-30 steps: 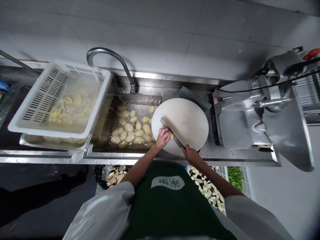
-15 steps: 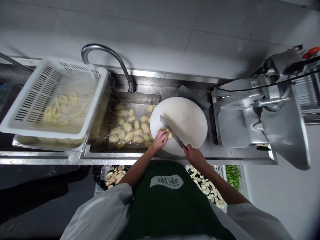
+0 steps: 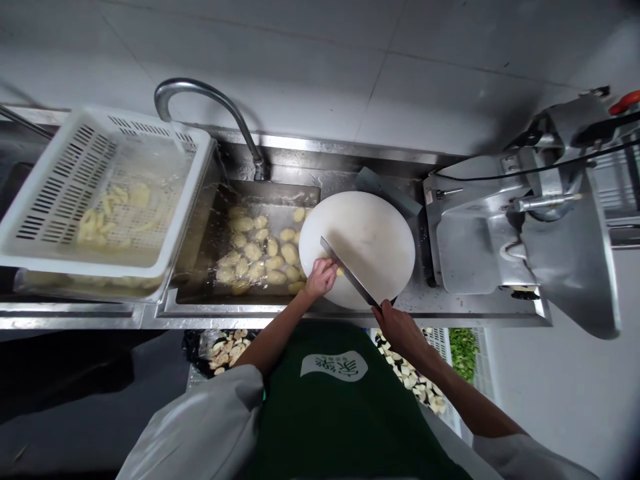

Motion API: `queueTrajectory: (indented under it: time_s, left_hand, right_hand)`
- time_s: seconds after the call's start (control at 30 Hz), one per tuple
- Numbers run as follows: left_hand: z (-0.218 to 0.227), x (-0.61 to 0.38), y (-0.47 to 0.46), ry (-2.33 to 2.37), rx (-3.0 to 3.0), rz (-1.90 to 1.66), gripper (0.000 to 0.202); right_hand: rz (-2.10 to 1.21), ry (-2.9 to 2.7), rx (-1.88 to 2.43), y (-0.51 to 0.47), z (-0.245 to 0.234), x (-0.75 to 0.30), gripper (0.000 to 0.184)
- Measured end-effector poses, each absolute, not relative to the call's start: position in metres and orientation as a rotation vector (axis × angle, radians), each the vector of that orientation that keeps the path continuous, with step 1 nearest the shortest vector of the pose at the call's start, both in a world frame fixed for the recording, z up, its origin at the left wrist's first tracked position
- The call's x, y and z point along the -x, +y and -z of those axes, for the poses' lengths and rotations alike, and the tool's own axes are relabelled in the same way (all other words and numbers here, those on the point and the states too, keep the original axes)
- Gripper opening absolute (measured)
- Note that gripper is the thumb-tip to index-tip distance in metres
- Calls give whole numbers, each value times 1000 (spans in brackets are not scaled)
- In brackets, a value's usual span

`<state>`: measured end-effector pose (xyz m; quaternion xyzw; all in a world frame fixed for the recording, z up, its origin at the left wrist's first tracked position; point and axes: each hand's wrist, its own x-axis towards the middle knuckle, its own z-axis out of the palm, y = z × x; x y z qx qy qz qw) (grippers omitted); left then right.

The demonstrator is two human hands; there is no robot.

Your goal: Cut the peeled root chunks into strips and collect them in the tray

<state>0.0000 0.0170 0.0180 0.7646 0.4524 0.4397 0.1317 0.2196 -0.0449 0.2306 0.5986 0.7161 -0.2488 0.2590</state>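
Observation:
A round white cutting board [image 3: 383, 240] lies beside the sink. On its left part, my left hand [image 3: 321, 277] presses a peeled potato [image 3: 340, 272], mostly covered by the fingers and the blade. My right hand [image 3: 393, 323] is closed round the handle of a cleaver [image 3: 350, 273]. Its blade slants from lower right to upper left, right against the potato and close to my left fingers. Several peeled potatoes [image 3: 273, 247] sit in water in the sink [image 3: 195, 267] to the left.
A faucet [image 3: 215, 90] runs into a white slotted basket [image 3: 85, 257] holding pale potato pieces [image 3: 95, 227]. A meat slicer [image 3: 540, 220] stands at the right. Behind the board lies a grey flat blade [image 3: 387, 190]. Cut eggplant [image 3: 415, 380] and chopped greens [image 3: 463, 353] are below the counter.
My right hand and the cleaver's handle end have shifted slightly right and down. Less of the potato shows now. My left hand has stayed nearly in place.

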Motion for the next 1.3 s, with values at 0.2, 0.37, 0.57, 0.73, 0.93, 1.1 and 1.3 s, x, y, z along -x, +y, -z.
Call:
queueTrajectory:
  time_s: [0.2, 0.37, 0.57, 0.73, 0.93, 1.1, 1.3]
  left_hand:
    - [-17, 1, 16, 1314, -2167, -1205, 27]
    - [-18, 2, 15, 1324, -2097, -1216, 25]
    - [-23, 3, 16, 1319, -2161, -1212, 27]
    - [-27, 2, 16, 1294, -2164, -1259, 25]
    - [-26, 3, 16, 1254, -2059, -1298, 22]
    - [-21, 4, 14, 1288, -2082, -1273, 25]
    - [-22, 2, 14, 1303, -2180, -1331, 21]
  right_hand:
    - [665, 2019, -1626, -8, -202, -184, 33]
    - [665, 2059, -1609, 6, -191, -174, 34]
    - [657, 2074, -1607, 11, -190, -171, 36]
    - [711, 2111, -1595, 25, -174, -160, 36]
    - [726, 2105, -1651, 32, -160, -168, 33]
    - [709, 2128, -1610, 33, -172, -168, 32]
    - [604, 2086, -1624, 11, -207, -175, 33]
